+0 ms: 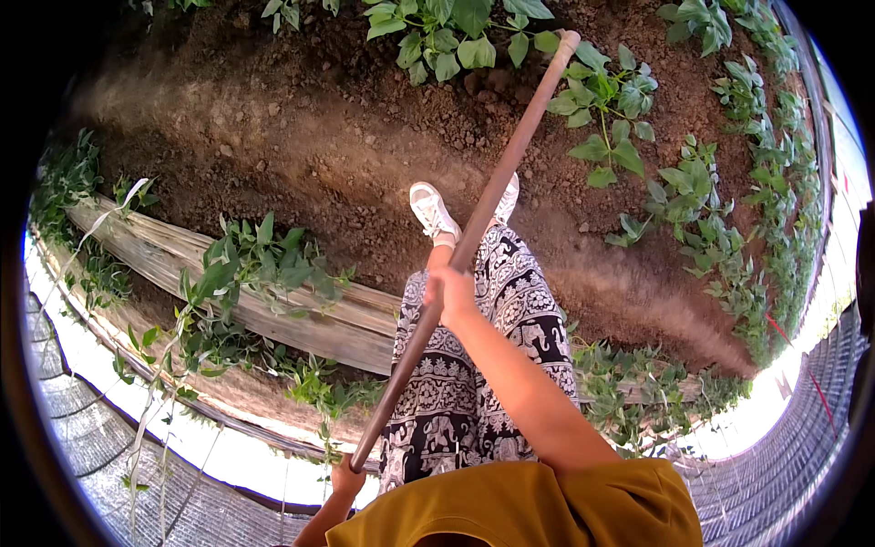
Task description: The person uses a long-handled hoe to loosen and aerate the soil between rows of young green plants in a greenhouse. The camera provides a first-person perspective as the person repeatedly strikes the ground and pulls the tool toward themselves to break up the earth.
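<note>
A long brown wooden handle runs slantwise across the view, from low left of the middle to the top, where its pale end lies among green leafy plants. My right hand is wrapped around the middle of the handle, over my patterned trousers. Near the handle's lower end, my left hand grips it beside my hip. Whatever the handle's far end bears is hidden or cannot be made out among the leaves and loose brown soil.
My white shoes stand on a bare soil path. Behind me, plants grow through a pale plastic sheet with white strings rising from them. More plant rows lie at the right, near the bright greenhouse side.
</note>
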Demonstrator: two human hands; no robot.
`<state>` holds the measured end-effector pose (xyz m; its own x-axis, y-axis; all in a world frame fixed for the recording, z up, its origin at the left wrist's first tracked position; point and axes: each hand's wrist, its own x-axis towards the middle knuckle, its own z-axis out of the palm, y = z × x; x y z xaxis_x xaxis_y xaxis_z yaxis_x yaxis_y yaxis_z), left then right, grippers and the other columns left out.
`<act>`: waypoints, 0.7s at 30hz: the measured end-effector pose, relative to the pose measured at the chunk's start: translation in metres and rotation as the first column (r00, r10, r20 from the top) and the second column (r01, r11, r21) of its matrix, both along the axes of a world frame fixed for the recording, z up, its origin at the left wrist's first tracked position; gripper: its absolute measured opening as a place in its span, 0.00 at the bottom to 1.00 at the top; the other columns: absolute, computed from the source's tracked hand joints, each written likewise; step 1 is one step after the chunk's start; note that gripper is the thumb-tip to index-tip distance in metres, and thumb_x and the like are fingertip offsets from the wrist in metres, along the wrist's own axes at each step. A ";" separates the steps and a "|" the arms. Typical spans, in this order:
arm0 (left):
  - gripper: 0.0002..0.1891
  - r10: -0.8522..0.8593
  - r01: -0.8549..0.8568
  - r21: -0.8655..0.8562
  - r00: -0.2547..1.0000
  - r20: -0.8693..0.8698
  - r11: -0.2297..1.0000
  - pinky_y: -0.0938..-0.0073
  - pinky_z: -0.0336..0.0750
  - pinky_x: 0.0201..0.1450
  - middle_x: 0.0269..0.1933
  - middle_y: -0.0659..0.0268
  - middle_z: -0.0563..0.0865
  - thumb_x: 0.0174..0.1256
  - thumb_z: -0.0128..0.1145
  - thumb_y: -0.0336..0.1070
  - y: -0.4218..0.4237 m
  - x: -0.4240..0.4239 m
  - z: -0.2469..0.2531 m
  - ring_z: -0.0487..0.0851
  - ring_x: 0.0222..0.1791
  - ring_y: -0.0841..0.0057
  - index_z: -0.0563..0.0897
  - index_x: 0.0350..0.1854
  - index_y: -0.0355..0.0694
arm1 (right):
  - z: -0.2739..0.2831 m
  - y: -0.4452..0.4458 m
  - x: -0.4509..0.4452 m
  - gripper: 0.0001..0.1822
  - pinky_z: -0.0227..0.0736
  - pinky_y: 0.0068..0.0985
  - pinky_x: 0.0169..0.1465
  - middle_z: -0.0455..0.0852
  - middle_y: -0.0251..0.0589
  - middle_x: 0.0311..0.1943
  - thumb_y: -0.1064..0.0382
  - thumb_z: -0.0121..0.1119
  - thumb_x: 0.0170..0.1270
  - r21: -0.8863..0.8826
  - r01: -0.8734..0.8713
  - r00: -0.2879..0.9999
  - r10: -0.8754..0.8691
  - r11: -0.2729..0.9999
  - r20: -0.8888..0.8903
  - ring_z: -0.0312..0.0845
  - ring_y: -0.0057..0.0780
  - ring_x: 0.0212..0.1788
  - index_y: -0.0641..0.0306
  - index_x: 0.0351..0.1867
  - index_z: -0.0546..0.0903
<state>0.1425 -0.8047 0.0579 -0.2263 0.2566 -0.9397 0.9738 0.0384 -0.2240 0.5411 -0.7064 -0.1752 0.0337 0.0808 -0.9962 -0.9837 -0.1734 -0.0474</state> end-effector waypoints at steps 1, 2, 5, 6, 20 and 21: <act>0.18 -0.015 0.015 -0.013 1.000 -0.011 1.000 0.59 0.75 0.36 0.26 0.54 0.83 0.40 0.62 0.36 -0.002 -0.006 0.004 0.81 0.30 0.55 0.78 0.38 0.41 | 0.013 -0.001 -0.004 0.06 0.62 0.27 0.14 0.69 0.40 0.11 0.70 0.54 0.48 -0.030 0.006 0.999 -0.007 1.000 -0.045 0.64 0.27 0.10 0.66 0.18 0.70; 0.18 -0.005 0.005 -0.021 1.000 0.017 1.000 0.59 0.75 0.36 0.26 0.54 0.83 0.40 0.62 0.37 -0.005 -0.009 -0.003 0.81 0.30 0.54 0.77 0.38 0.42 | 0.015 -0.002 0.000 0.06 0.62 0.28 0.14 0.69 0.40 0.10 0.71 0.54 0.47 -0.069 0.011 0.997 -0.016 0.998 -0.074 0.64 0.29 0.10 0.66 0.18 0.70; 0.19 -0.034 0.031 0.038 0.995 0.091 0.999 0.57 0.75 0.39 0.29 0.53 0.83 0.42 0.61 0.39 0.000 0.024 -0.042 0.81 0.32 0.54 0.76 0.41 0.46 | -0.020 0.000 0.036 0.06 0.62 0.27 0.16 0.69 0.39 0.10 0.69 0.54 0.47 -0.008 -0.006 0.999 0.006 1.000 0.052 0.62 0.27 0.09 0.65 0.19 0.70; 0.19 -0.101 0.094 0.055 0.987 0.125 0.994 0.58 0.76 0.38 0.29 0.54 0.83 0.43 0.61 0.40 0.005 0.035 -0.065 0.81 0.32 0.54 0.76 0.42 0.46 | -0.031 0.009 0.058 0.06 0.62 0.26 0.16 0.68 0.39 0.10 0.69 0.54 0.48 0.010 0.001 0.994 -0.002 1.000 0.111 0.63 0.27 0.09 0.65 0.19 0.70; 0.18 -0.096 0.094 0.038 0.994 0.055 0.995 0.60 0.76 0.37 0.28 0.54 0.83 0.41 0.62 0.37 0.014 -0.009 -0.009 0.82 0.31 0.57 0.79 0.40 0.43 | -0.011 -0.013 -0.002 0.07 0.61 0.29 0.16 0.69 0.38 0.10 0.68 0.55 0.49 -0.025 0.049 0.998 -0.050 0.998 -0.044 0.63 0.28 0.09 0.65 0.20 0.70; 0.18 -0.087 0.084 0.057 0.995 0.051 0.995 0.60 0.76 0.37 0.28 0.55 0.84 0.40 0.62 0.36 0.016 -0.009 -0.009 0.82 0.31 0.57 0.79 0.40 0.44 | 0.001 -0.011 -0.008 0.07 0.61 0.29 0.16 0.69 0.38 0.10 0.68 0.55 0.49 -0.078 0.065 0.993 -0.072 0.995 -0.092 0.62 0.28 0.09 0.65 0.20 0.70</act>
